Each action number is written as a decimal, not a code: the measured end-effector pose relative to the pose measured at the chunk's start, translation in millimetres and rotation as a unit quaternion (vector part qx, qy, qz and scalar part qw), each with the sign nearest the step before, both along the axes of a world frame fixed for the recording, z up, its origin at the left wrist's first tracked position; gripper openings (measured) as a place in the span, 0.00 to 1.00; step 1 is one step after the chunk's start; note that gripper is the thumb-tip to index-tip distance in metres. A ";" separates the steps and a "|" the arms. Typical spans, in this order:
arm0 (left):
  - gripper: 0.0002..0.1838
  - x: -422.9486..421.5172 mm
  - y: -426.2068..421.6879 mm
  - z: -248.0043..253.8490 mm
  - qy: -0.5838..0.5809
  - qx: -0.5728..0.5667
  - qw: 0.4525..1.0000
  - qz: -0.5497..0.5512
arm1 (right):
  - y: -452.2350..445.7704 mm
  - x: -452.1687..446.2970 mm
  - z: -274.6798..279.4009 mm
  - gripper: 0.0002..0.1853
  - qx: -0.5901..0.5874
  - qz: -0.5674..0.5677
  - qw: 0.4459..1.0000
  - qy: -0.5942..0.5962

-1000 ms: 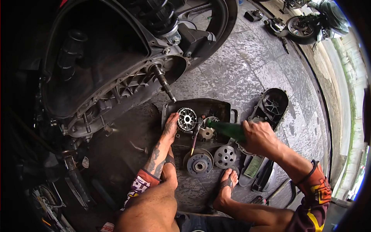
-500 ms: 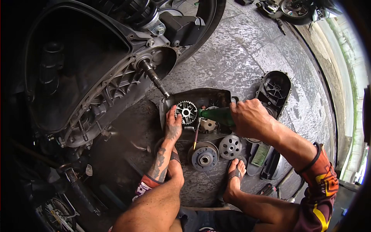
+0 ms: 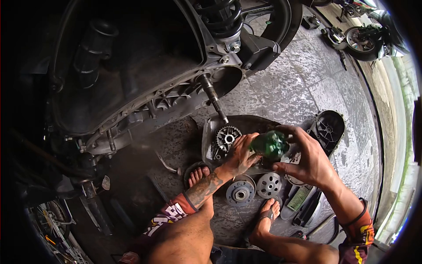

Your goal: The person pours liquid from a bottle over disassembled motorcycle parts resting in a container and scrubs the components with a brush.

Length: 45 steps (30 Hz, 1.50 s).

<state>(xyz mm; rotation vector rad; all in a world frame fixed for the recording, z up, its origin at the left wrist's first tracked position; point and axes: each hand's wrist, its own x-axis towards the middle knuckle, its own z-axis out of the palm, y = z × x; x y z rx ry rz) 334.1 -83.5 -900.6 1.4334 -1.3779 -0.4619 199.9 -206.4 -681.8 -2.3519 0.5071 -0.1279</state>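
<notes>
A green bottle (image 3: 271, 146) is tipped with its base toward me, over the dark metal tray-like cover (image 3: 209, 143). My left hand (image 3: 239, 156) is closed on the bottle's far end, though its fingertips are partly hidden. Curved around the near end is my right hand (image 3: 307, 157), its thumb and fingers spread, with a gap between palm and bottle; I cannot tell whether a fingertip touches. Just left of my left hand, a toothed metal wheel (image 3: 228, 138) lies in the cover. The bottle and hands hide other parts in there.
The opened engine casing (image 3: 145, 114) fills the upper left, its splined shaft (image 3: 214, 99) sticking out toward the cover. Near my feet lie a round clutch part (image 3: 240, 194), a holed disc (image 3: 269, 185) and a green spring (image 3: 299, 198). A black housing (image 3: 329, 127) lies right.
My left hand has gone from the toothed wheel to the bottle. My right hand has loosened from its wrapped grip, and the bottle's base now faces me. The view has shifted.
</notes>
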 end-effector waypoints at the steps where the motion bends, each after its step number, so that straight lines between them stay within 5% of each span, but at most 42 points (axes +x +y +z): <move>1: 0.35 4.5 0.0 2.7 0.018 -0.005 1.000 -0.005 | 1.5 -0.8 0.4 0.42 0.040 -0.029 0.998 0.026; 4: 0.34 18.9 2.4 24.2 -0.095 0.001 0.995 -0.010 | 11.7 0.2 -55.4 0.43 0.106 -0.083 0.989 -0.063; 8: 0.32 43.5 11.6 19.0 -0.073 0.116 0.988 -0.069 | 35.8 10.7 -103.8 0.36 0.137 -0.212 0.960 -0.119; 12: 0.35 67.9 18.8 -15.3 0.016 0.357 0.927 0.109 | 42.2 1.3 -122.8 0.28 0.169 -0.337 0.913 -0.159; 19: 0.32 60.5 3.7 -61.0 -0.190 0.332 0.914 0.131 | 46.6 2.2 -118.8 0.26 0.147 -0.354 0.894 -0.234; 22: 0.31 62.5 5.6 -65.7 -0.191 0.324 0.917 0.131 | 49.2 4.2 -120.7 0.27 0.146 -0.347 0.894 -0.243; 30: 0.27 67.3 10.7 -54.5 -0.062 0.291 0.943 0.150 | 47.4 3.8 -114.1 0.26 0.122 -0.348 0.901 -0.231; 36: 0.20 73.2 15.4 -30.2 0.176 0.267 0.945 0.072 | 48.1 0.8 -102.9 0.25 0.150 -0.344 0.896 -0.236; 45: 0.16 69.6 21.2 -7.6 0.307 0.364 0.878 0.048 | 50.9 -19.6 -94.9 0.26 0.193 -0.340 0.895 -0.216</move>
